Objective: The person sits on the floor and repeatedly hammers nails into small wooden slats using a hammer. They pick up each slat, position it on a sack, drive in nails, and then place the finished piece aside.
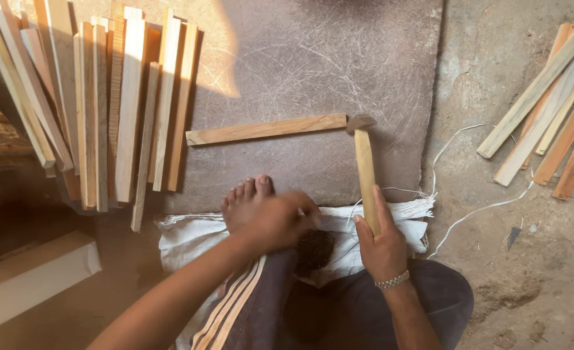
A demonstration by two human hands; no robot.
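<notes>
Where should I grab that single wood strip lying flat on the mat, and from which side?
Grip the wood strip near its left end, coming straight down from above. It lies flat and almost level across the mat, so fingers can pinch its long edges. Its right end meets the hammer head, held in the right hand, so the left end is probably freer.
</notes>
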